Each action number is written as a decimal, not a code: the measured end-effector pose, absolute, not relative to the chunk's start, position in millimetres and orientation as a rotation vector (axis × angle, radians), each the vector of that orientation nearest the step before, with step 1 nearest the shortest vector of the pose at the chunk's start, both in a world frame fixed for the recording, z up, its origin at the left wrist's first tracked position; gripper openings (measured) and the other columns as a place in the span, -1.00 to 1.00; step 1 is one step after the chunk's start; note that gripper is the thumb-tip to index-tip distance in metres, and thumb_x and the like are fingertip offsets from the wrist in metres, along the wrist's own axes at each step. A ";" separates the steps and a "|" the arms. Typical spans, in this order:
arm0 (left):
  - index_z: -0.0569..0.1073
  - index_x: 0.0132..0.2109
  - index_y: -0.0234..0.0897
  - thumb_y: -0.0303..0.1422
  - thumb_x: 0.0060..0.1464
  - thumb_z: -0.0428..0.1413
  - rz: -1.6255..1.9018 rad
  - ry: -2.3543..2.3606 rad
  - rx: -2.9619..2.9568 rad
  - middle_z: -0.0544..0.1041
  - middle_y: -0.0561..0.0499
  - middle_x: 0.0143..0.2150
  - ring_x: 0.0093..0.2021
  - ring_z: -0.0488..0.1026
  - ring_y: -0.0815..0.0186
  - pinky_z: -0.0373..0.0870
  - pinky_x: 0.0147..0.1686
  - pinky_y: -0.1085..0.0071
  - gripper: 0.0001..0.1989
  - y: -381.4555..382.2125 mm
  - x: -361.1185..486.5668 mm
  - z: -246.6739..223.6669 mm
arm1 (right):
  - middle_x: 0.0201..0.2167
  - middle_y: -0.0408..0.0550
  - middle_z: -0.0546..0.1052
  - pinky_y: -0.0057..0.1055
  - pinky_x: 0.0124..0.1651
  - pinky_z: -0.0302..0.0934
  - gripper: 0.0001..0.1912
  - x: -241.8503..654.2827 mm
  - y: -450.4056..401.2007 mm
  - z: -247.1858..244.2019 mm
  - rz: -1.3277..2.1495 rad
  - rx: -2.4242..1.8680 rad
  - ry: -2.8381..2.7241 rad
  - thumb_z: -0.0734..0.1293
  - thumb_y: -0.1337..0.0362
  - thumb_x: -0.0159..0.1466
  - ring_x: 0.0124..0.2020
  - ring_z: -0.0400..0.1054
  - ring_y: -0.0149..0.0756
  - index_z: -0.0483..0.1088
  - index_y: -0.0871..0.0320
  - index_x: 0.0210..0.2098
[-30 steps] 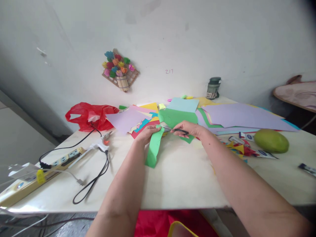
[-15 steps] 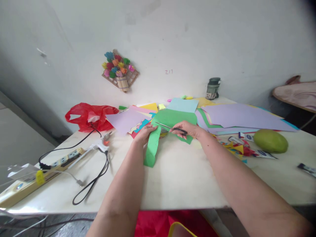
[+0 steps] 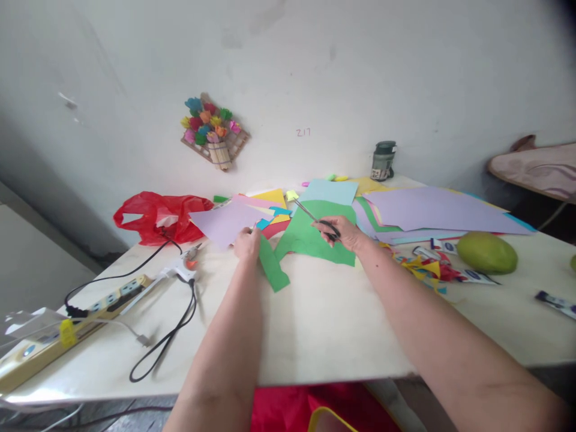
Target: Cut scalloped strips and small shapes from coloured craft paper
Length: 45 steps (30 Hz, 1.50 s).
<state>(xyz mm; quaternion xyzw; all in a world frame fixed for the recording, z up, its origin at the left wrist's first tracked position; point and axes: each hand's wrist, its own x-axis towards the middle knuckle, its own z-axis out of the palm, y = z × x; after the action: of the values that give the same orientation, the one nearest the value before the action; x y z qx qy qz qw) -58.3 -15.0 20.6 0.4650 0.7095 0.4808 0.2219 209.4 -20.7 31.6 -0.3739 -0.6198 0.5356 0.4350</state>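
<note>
My left hand [image 3: 247, 244] is closed at the upper end of a green paper strip [image 3: 274, 271]. The strip hangs down to the right over the table, its lower edge uneven. Fingers of my right hand [image 3: 337, 231] are wrapped round the black handles of a pair of scissors [image 3: 305, 210]. The thin metal blades point up and left and look nearly together. Beneath the scissors lies a larger green sheet [image 3: 315, 240] with a curved cut edge. Close by my left fingertips are blue paper pieces [image 3: 264, 223] and a lilac sheet [image 3: 220, 222].
At left are a red plastic bag [image 3: 157, 210], a glue gun [image 3: 185, 264] and a power strip [image 3: 90, 318] with cords. A stack of coloured sheets [image 3: 432, 207], paper scraps [image 3: 420, 269], tubes [image 3: 477, 277] and a green fruit [image 3: 487, 252] lie right. A bottle [image 3: 384, 161] stands behind.
My left hand has moved left with the green strip, which now shows apart from most of the sheet. The scissors have come away from the cut and tilt upward above the sheet.
</note>
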 end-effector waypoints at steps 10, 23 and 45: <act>0.44 -0.21 -0.20 -0.27 -0.05 0.19 1.230 2.233 1.773 0.50 -0.23 -0.14 0.11 0.29 -0.10 0.12 0.05 0.09 -0.78 -21.8 -25.9 26.7 | -0.72 -0.23 0.34 -0.58 -0.72 0.08 -0.55 205.9 -17.4 26.9 1.222 -1.054 -1.418 0.52 -0.03 -0.04 -0.73 0.15 -0.56 0.40 0.23 -0.47; 0.47 -0.25 -0.23 -0.06 -0.33 0.35 0.446 2.053 2.015 0.57 -0.07 -0.23 -0.17 0.47 0.13 0.26 -0.35 0.40 -0.51 -11.5 -39.0 29.3 | -0.77 -0.24 0.35 -0.57 -0.70 0.06 -0.62 202.2 -0.7 3.8 1.060 -1.402 -1.529 0.50 0.02 0.05 -0.80 0.18 -0.52 0.45 0.24 -0.46; 0.35 -0.55 -0.21 -0.25 -0.19 0.30 0.752 1.945 1.805 0.39 0.09 -0.58 -0.49 0.36 0.32 0.21 -0.46 0.42 -0.73 -6.7 -39.0 29.2 | -0.75 -0.24 0.36 -0.55 -0.68 0.08 -0.61 201.6 3.4 -2.2 0.967 -1.434 -1.546 0.49 0.00 0.05 -0.78 0.23 -0.48 0.50 0.24 -0.41</act>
<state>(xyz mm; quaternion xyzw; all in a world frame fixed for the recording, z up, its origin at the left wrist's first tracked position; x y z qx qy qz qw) -39.0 -6.7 29.2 0.6425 0.6922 0.2677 0.1906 201.6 3.4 -2.2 -0.5668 -0.6108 0.3820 0.3995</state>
